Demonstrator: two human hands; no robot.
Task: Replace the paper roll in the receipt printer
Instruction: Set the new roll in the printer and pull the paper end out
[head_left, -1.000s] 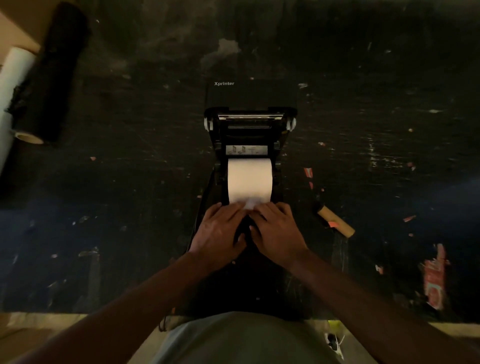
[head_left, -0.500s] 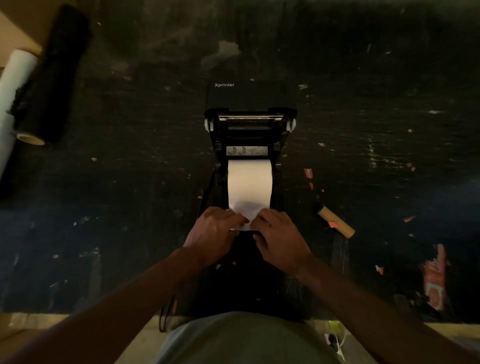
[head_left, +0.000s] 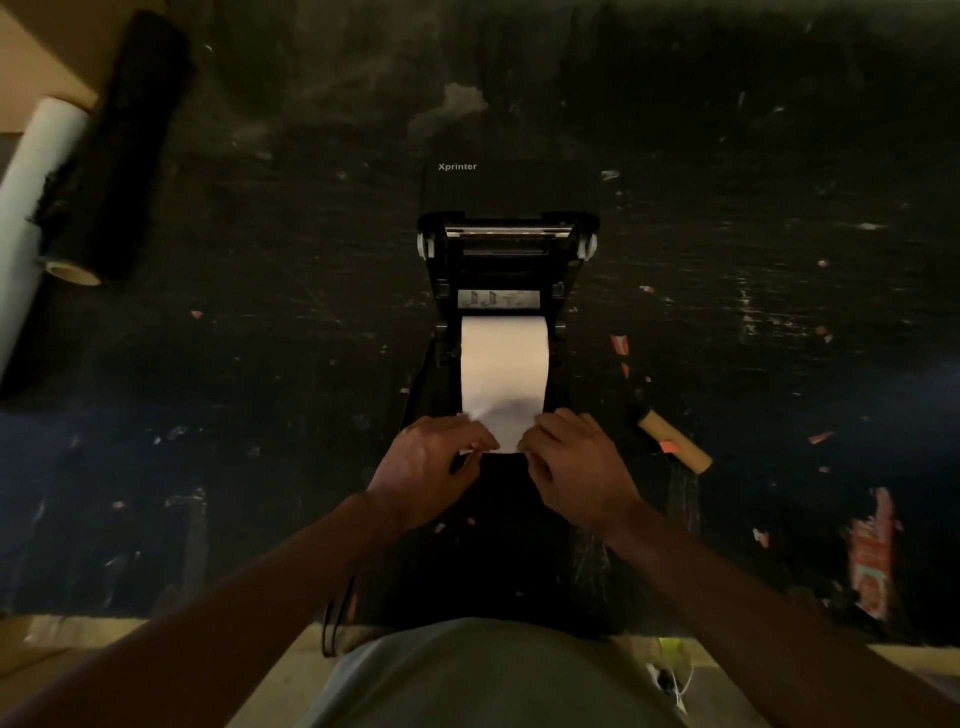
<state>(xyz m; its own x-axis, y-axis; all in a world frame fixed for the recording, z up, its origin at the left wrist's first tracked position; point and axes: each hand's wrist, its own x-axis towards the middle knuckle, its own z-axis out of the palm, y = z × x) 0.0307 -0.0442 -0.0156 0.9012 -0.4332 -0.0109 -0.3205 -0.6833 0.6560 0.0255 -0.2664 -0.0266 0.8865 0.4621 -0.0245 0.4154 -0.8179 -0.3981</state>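
Observation:
A black receipt printer (head_left: 506, 260) stands open in the middle of the dark table, its lid tipped back. A white paper roll (head_left: 503, 358) lies in its bay. From the roll a loose strip of paper (head_left: 506, 423) runs toward me over the printer's front. My left hand (head_left: 426, 465) pinches the strip's left corner and my right hand (head_left: 576, 465) pinches its right corner. The strip's near edge is partly hidden by my fingers.
A bare cardboard core (head_left: 674, 441) lies on the table right of the printer. At far left lie a long white roll (head_left: 31, 208) and a black roll (head_left: 122, 150). A red label (head_left: 870, 561) and paper scraps dot the table's right side. A cable (head_left: 335, 618) hangs at the front edge.
Both hands have drawn back toward me from the roll, pulling the paper's free end out into a longer strip over the printer's front.

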